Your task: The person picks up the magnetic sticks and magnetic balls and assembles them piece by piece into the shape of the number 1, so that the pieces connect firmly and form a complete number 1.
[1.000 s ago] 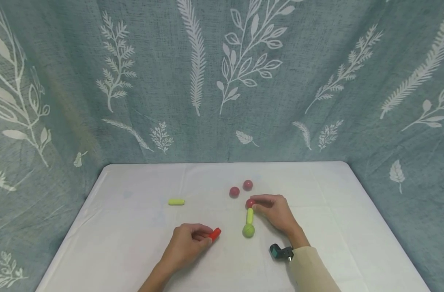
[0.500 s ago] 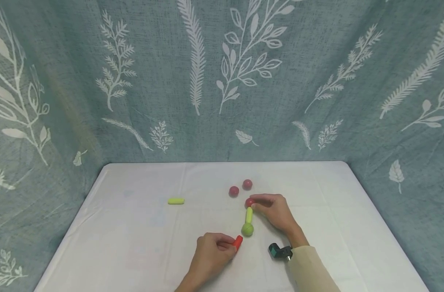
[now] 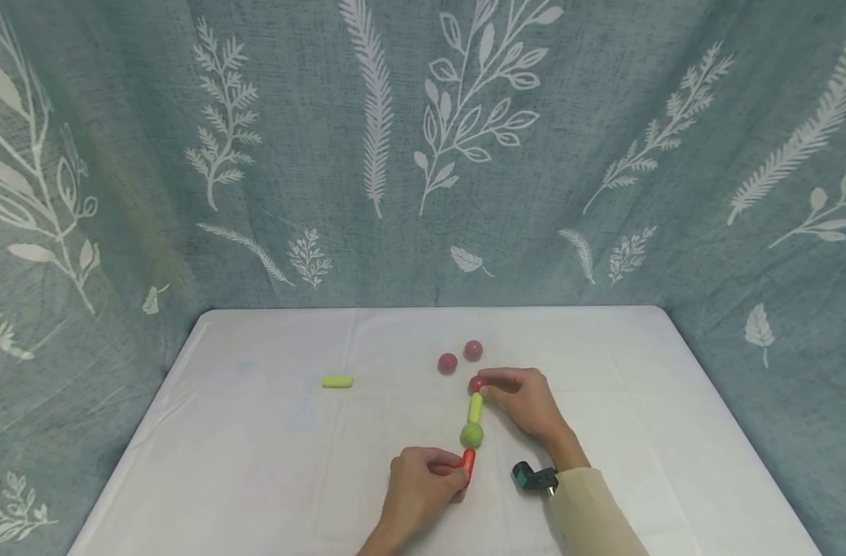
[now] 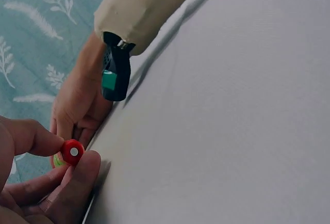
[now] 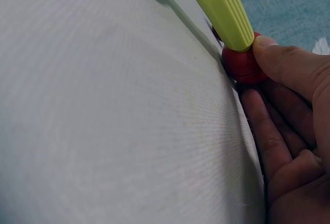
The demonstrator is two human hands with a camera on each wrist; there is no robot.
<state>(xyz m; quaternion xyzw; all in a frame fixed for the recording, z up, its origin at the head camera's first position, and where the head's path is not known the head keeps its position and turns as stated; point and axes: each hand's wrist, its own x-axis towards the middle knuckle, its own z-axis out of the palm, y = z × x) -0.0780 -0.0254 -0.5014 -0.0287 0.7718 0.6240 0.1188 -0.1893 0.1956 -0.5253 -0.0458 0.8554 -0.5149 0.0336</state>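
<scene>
My left hand (image 3: 426, 480) pinches a short red rod (image 3: 469, 462) between thumb and fingers. One end of the rod shows a pale round spot in the left wrist view. Its far end is at the near side of a green ball (image 3: 472, 435); whether they touch, I cannot tell. From that ball a ribbed yellow-green rod (image 5: 226, 13) runs to a dark red ball (image 5: 240, 67), forming a line. Thumb and fingers of my right hand (image 3: 527, 400) hold this red ball, the thumb close to where rod and ball meet.
Two more red balls (image 3: 447, 363) lie just behind the line. A loose yellow-green rod (image 3: 337, 381) lies to the left on the white-covered table (image 3: 256, 448). A black wrist camera (image 3: 534, 477) sits at the right wrist. Behind hangs a leaf-patterned teal curtain (image 3: 395, 262).
My left hand has carried the red rod rightward and slightly nearer, then up to the green ball, turning it more in line with the chain. The right hand stays at its red ball.
</scene>
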